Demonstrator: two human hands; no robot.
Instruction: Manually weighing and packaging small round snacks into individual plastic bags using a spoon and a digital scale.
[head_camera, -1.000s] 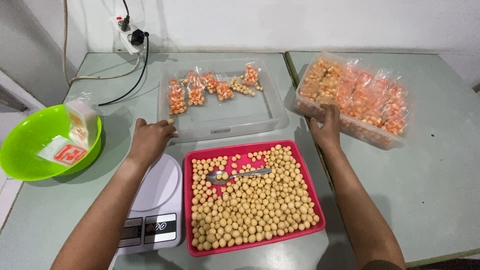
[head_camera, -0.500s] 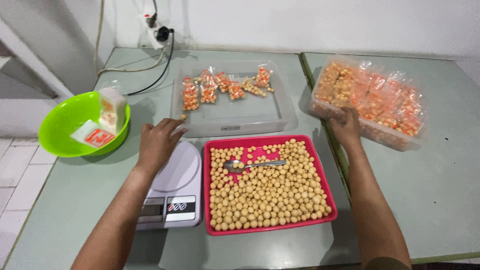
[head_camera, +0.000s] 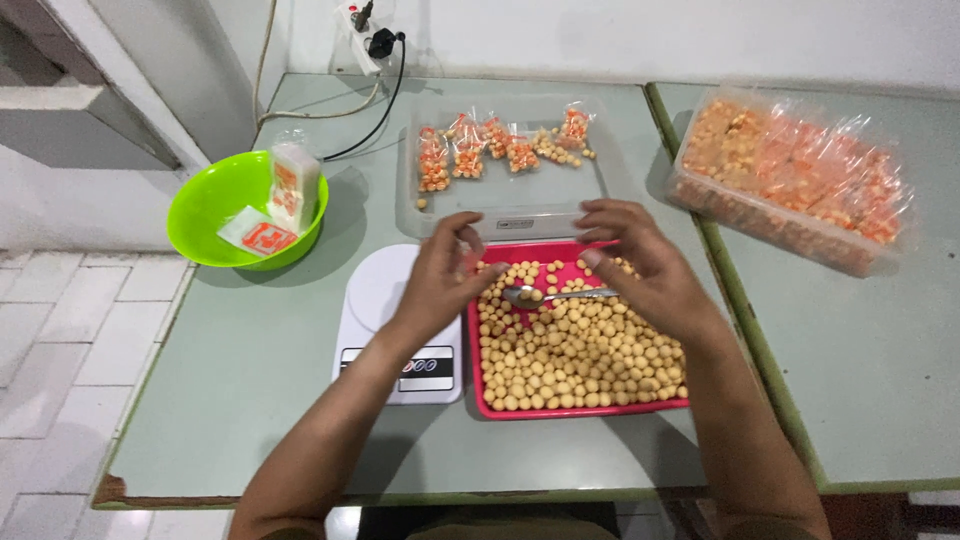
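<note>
- The red tray (head_camera: 580, 405) of round yellow snacks (head_camera: 570, 350) lies right beside the white scale (head_camera: 395, 320); a spoon (head_camera: 550, 295) rests on the snacks.
- Left hand (head_camera: 440, 280) hovers over the tray's left edge, fingers curled loosely, holding nothing visible.
- Right hand (head_camera: 640, 265) hovers above the tray's far end, fingers bent, half open, near the spoon handle.

Both hands leave their earlier spots: the left hand (head_camera: 440, 280) comes off the clear tray (head_camera: 510, 222) edge, and the right hand (head_camera: 640, 265) lets go of the packet-filled tub (head_camera: 800, 185). They now hover together over the far end of the pink tray (head_camera: 580, 405), fingers curled above the spoon (head_camera: 550, 294).
</note>
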